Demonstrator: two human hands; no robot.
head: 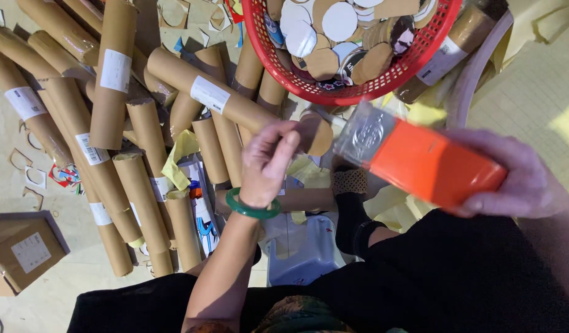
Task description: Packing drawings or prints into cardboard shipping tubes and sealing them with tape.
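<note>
Floor littered with cardboard tubes. Right hand clamps orange tape roll, mid-air below red basket. Left hand fingers pinched on tape end. Roll looks light, stiff; grip by sides.
</note>
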